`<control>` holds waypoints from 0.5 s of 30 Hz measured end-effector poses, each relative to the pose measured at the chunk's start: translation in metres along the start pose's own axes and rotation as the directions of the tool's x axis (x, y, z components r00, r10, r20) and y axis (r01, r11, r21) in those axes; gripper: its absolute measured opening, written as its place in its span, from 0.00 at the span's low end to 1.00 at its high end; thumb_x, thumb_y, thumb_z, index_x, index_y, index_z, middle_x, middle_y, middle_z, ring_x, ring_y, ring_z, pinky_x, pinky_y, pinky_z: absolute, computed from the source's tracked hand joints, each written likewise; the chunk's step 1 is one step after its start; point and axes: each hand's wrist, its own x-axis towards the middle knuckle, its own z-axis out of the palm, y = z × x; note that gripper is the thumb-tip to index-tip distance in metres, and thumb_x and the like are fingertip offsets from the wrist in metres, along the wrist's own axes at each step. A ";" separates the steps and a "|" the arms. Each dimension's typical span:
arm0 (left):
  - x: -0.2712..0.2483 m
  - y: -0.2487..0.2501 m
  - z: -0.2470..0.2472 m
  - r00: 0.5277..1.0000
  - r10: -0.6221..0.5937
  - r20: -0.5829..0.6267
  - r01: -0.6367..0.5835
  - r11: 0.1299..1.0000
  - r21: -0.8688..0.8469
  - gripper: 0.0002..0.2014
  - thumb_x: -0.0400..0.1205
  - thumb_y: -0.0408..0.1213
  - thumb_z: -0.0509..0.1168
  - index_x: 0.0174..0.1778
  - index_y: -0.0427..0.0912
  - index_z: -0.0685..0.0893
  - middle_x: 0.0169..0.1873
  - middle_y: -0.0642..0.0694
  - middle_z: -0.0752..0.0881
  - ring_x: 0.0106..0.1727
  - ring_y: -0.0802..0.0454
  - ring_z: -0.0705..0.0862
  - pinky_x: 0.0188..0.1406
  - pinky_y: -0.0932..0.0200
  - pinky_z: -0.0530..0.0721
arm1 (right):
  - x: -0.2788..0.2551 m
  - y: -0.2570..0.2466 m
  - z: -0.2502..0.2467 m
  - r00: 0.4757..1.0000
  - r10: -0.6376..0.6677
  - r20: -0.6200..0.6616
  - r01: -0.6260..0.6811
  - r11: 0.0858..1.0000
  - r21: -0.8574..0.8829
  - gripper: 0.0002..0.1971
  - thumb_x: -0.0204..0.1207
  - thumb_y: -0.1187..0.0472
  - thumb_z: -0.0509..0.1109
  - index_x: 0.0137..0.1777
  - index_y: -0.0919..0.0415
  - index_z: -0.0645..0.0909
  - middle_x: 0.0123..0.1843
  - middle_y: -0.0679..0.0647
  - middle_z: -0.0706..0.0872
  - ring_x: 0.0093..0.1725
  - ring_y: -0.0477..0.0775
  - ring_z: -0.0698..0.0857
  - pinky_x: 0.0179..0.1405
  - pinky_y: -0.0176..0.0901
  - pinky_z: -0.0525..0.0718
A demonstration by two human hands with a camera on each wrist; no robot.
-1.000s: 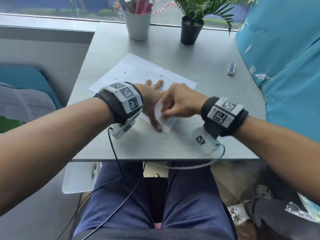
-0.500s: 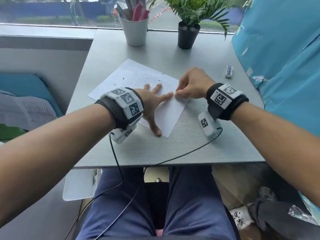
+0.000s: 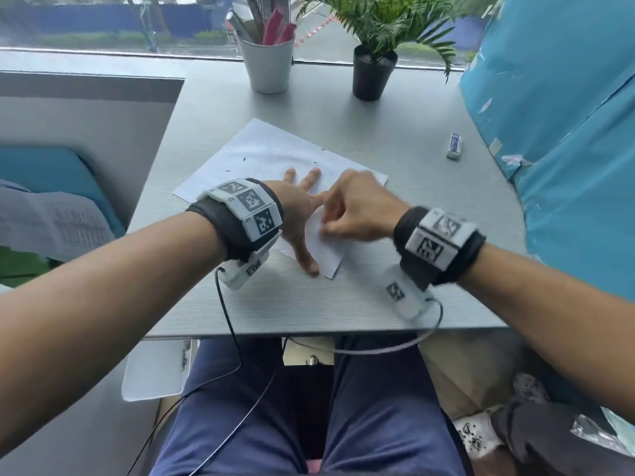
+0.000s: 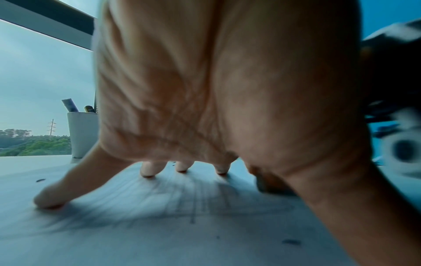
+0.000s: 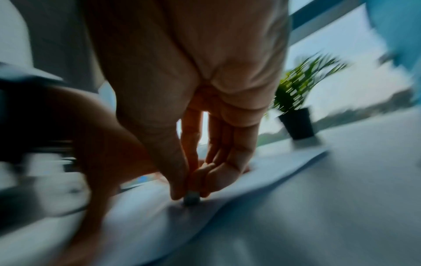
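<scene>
A white sheet of paper with faint pencil marks lies slanted on the grey table. My left hand presses it flat, fingers spread, and the left wrist view shows the fingertips on the sheet. My right hand is just right of it, over the sheet's near part. In the blurred right wrist view, thumb and fingers pinch a small grey eraser whose tip touches the paper.
A white cup of pens and a potted plant stand at the table's far edge. A second eraser lies at the right. A blue covered surface borders the right side. Dark crumbs dot the paper.
My right hand went out to the paper's far right edge and has come back toward me, beside the left hand. The left hand stayed pressed on the sheet.
</scene>
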 end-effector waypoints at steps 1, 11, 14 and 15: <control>0.002 0.000 0.001 1.000 0.022 0.009 -0.022 0.999 0.030 0.77 0.42 0.80 0.76 0.83 0.72 0.38 0.83 0.48 0.23 0.81 0.31 0.22 0.74 0.12 0.43 | -0.004 -0.003 0.006 0.999 -0.031 0.045 0.030 0.999 0.021 0.05 0.66 0.60 0.81 0.32 0.51 0.89 0.30 0.41 0.86 0.31 0.36 0.82 0.30 0.27 0.76; -0.008 0.007 -0.011 0.998 -0.061 0.004 0.061 0.996 0.072 0.77 0.49 0.72 0.81 0.78 0.74 0.25 0.83 0.51 0.24 0.85 0.32 0.30 0.75 0.15 0.55 | 0.042 0.049 -0.044 0.969 0.212 -0.127 -0.209 0.977 0.035 0.04 0.63 0.63 0.83 0.37 0.58 0.92 0.29 0.52 0.89 0.29 0.45 0.86 0.32 0.31 0.80; -0.005 0.005 -0.022 0.998 -0.043 -0.040 0.047 0.996 0.077 0.68 0.56 0.77 0.75 0.84 0.72 0.36 0.87 0.51 0.34 0.88 0.36 0.46 0.80 0.25 0.60 | 0.044 0.047 -0.043 0.968 0.215 -0.132 -0.213 0.977 0.034 0.04 0.62 0.63 0.82 0.37 0.58 0.92 0.31 0.52 0.90 0.31 0.46 0.86 0.31 0.30 0.79; -0.002 0.004 -0.026 0.996 -0.017 -0.084 0.021 0.999 0.045 0.64 0.59 0.77 0.74 0.86 0.68 0.43 0.88 0.51 0.42 0.87 0.38 0.53 0.80 0.29 0.63 | 0.044 0.047 -0.044 0.967 0.219 -0.129 -0.216 0.976 0.039 0.04 0.63 0.63 0.83 0.37 0.58 0.92 0.31 0.52 0.90 0.31 0.45 0.86 0.31 0.31 0.80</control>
